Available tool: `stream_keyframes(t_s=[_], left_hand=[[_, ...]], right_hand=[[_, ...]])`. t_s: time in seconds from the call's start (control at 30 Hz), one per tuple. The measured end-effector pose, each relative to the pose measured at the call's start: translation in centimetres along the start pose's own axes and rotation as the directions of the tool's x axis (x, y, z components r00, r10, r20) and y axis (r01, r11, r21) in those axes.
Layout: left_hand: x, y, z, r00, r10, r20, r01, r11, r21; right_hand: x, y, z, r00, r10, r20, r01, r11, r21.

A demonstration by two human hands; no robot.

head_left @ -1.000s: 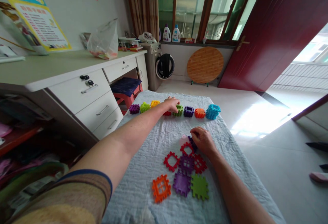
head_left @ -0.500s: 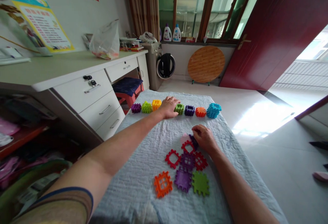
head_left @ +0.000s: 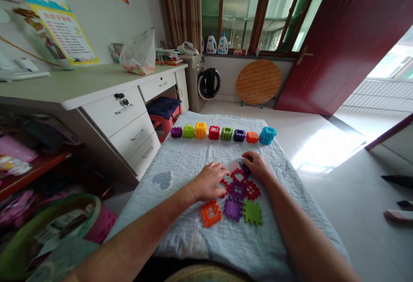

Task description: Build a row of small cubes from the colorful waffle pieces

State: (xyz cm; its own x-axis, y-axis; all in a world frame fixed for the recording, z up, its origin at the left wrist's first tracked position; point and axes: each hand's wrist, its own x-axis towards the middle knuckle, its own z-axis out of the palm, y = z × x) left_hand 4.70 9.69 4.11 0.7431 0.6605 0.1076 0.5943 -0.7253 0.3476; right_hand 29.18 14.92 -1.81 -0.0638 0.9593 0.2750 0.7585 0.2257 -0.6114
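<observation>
Over the left side of the flat pieces is my left hand [head_left: 210, 182], thumb and fingers apart around a red interlocking tile [head_left: 225, 186] it partly covers. My right hand [head_left: 257, 165] rests at the back right of the group, fingers loosely bent and apart, beside a dark purple tile [head_left: 245, 170] partly hidden by it. Near them lie a red frame tile [head_left: 238, 174], a red window tile [head_left: 252, 190], a purple window tile [head_left: 238, 189], a solid purple tile [head_left: 233, 209], a green tile [head_left: 253, 212] and an orange window tile [head_left: 211, 213].
Several assembled cubes stand in a row along the far side, among them a red cube [head_left: 214, 133], a yellow cube [head_left: 200, 130] and a blue block [head_left: 267, 135]. A pale cloth [head_left: 180, 161] covers the table. A white desk [head_left: 106, 86] stands at left.
My left hand has come back from the row of cubes to the loose tiles, leaving a red cube visible in the row. My right hand stays almost in place. The view has shifted slightly.
</observation>
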Motion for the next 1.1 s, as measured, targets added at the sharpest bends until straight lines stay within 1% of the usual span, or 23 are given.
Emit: stream_keyframes(t_s=[0.1, 0.2, 0.3, 0.4, 0.5, 0.67, 0.73, 0.8, 0.87, 0.97, 1.1], left_hand=[[-0.4, 0.1, 0.8, 1.000, -0.030, 0.010, 0.030, 0.998, -0.060], [-0.6, -0.3, 1.4, 0.999, -0.029, 0.017, 0.031, 0.994, -0.103], [-0.7, -1.1, 1.7, 1.000, -0.011, 0.001, 0.011, 0.990, -0.139], [-0.8, -1.6, 1.6, 1.000, -0.013, -0.013, 0.010, 0.985, -0.172], [-0.8, -1.6, 1.5, 0.999, -0.023, -0.034, 0.016, 0.982, -0.187], [-0.8, -1.5, 1.9, 0.982, -0.112, -0.152, 0.082, 0.979, -0.189], [-0.8, -1.7, 2.2, 0.971, -0.142, -0.195, 0.106, 0.977, -0.183], [-0.8, -2.1, 2.5, 0.958, -0.163, -0.236, 0.124, 0.977, -0.171], [-0.8, -2.5, 2.9, 0.942, -0.188, -0.277, 0.149, 0.976, -0.157], [-0.7, -3.0, 3.2, 0.920, -0.224, -0.321, 0.185, 0.972, -0.146], [-0.8, -3.1, 3.3, 0.914, -0.226, -0.336, 0.187, 0.972, -0.144]], right_hand=[[0.2, 0.0, -0.5, 0.996, -0.023, 0.087, 0.025, 1.000, -0.017], [0.2, -0.5, -1.2, 0.982, -0.019, 0.190, 0.026, 0.999, -0.032], [-0.1, -1.1, -1.5, 0.972, 0.006, 0.234, 0.012, 0.997, -0.075], [-0.8, -1.6, -1.4, 0.980, -0.030, 0.198, 0.055, 0.991, -0.120], [-1.5, -1.8, -1.1, 0.984, -0.079, 0.161, 0.102, 0.985, -0.140], [-2.1, -1.9, -1.3, 0.987, -0.145, 0.071, 0.159, 0.956, -0.249], [-2.3, -1.9, -1.6, 0.990, -0.133, 0.048, 0.141, 0.945, -0.294], [-2.4, -1.9, -1.9, 0.995, -0.087, 0.056, 0.100, 0.942, -0.320], [-2.5, -1.9, -2.0, 0.994, -0.056, 0.095, 0.084, 0.942, -0.324], [-2.5, -1.8, -1.9, 0.988, -0.090, 0.126, 0.124, 0.947, -0.296], [-2.2, -1.8, -1.8, 0.985, -0.168, 0.044, 0.174, 0.953, -0.248]])
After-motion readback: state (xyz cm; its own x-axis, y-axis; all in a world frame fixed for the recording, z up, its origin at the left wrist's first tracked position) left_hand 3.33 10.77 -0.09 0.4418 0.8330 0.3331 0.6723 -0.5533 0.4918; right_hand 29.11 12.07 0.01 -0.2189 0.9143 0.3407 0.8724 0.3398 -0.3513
